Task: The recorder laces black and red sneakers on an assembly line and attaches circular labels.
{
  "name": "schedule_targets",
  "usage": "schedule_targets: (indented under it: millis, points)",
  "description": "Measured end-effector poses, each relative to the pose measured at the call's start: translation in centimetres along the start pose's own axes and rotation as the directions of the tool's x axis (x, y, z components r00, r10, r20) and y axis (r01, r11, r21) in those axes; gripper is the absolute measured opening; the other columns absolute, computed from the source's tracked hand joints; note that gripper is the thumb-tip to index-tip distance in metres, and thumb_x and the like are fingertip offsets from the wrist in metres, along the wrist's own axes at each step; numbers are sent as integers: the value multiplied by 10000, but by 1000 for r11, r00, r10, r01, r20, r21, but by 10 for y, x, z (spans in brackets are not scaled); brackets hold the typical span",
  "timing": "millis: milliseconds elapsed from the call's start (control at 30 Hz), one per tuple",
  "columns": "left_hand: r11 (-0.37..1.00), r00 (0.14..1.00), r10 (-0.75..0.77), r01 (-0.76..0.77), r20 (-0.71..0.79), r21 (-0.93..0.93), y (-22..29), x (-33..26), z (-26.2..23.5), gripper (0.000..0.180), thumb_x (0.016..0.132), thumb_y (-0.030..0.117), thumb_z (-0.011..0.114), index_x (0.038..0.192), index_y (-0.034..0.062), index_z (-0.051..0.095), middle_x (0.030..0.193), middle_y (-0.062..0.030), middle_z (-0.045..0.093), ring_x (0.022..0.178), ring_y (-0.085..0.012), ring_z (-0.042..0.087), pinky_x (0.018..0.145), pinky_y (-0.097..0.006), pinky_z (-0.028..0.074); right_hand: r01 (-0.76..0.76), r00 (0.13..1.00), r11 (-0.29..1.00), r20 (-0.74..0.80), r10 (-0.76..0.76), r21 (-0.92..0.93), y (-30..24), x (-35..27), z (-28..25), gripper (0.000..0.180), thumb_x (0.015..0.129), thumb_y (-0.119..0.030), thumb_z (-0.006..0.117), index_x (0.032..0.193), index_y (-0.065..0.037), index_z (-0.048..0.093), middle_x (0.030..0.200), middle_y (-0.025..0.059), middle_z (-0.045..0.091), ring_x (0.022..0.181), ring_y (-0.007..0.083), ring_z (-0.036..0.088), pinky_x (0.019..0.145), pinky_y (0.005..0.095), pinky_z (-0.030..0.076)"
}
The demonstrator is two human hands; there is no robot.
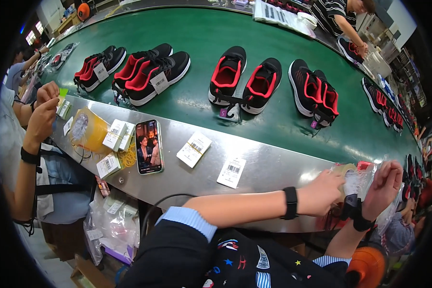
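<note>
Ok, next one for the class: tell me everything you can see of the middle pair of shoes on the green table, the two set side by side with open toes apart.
The pair of shoes is black with red-pink lining and pale sole edges; the uppers look like fabric. Both stand upright on the green table, toes pointing away from the camera wearer and heels nearer. A dark piece spans the heels, with a small purple label beside it.
</note>
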State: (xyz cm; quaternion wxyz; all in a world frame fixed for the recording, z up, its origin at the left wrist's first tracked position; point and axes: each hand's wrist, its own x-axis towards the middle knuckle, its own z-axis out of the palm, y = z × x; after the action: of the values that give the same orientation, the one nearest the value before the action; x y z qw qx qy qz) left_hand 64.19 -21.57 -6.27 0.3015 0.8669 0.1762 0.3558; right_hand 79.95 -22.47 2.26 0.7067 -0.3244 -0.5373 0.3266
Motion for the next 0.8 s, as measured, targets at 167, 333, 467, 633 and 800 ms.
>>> schedule_targets:
  millis: [167,333,467,633,800]
  points:
    - [944,959,-272,251,-73,-214,-10,-46,-77,120,706,25,601,826,22,603,788,-114,596,759,-245,593,665,-322,474,-164,979,930,64,195,-329,22,-26,61,313,857,-6,442,1165,3,498,684,-59,371,566,19,321,486,171,236]
    - [802,774,-585,508,-243,-313,-11,-68,-115,194,775,41,624,963,23,580,754,-32,611,682,-94,586,574,-229,476,-255,872,914,334,358,-315,59,-35,94,225,821,50,442,1007,42,567,717,71,594,660,109,580,601,223,444]
    - [746,708,-651,528,-275,-406,-8,-74,-124,155,790,27,624,926,-9,558,779,-45,627,692,-69,591,567,-202,471,-249,852,902,362,377,-352,71,-40,115,260,811,33,476,1053,8,568,678,81,621,606,112,592,558,234,448]
    - [772,723,-627,529,-290,-352,-9,-76,-123,149,790,2,617,924,-20,557,781,-46,628,691,-73,594,570,-205,477,-203,862,874,342,373,-440,75,-41,120,261,799,-18,530,1059,-18,547,682,115,647,492,166,575,481,263,423]
    - [800,732,-598,520,-326,-298,-12,-79,-123,148,783,6,622,922,-22,581,787,-52,627,690,-97,601,579,-219,492,-202,871,884,335,359,-422,81,-42,123,232,796,-25,531,1027,-17,547,672,114,640,501,193,576,488,282,426]
